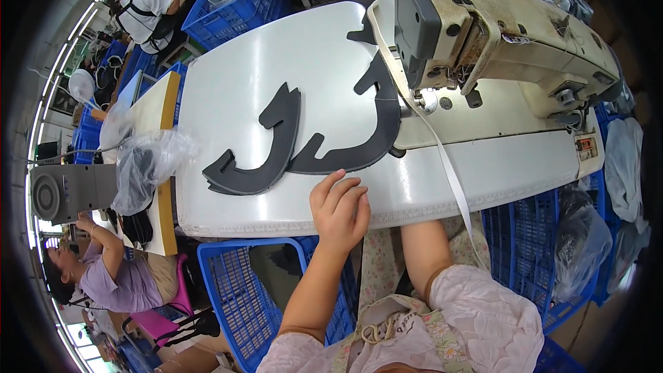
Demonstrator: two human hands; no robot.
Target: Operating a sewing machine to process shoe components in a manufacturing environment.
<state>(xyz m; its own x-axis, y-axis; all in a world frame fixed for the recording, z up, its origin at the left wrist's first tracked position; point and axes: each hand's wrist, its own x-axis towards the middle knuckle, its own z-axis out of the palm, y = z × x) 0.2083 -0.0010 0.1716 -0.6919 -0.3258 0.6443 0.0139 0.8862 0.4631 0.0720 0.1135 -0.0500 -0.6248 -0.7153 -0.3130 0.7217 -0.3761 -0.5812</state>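
Several curved black pieces [376, 141] lie between the far and front edges of the table [228, 97], one reaching the sewing machine [511, 34]. At the front edge I see the left hand [338, 208], fingers bent, slightly apart, just beside that piece. The right hand is hidden; I cannot tell its fingers' state.

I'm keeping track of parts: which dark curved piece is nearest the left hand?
The middle piece, between the leftmost piece and the sewing machine: its near edge is by the left hand, while the others lie farther off.
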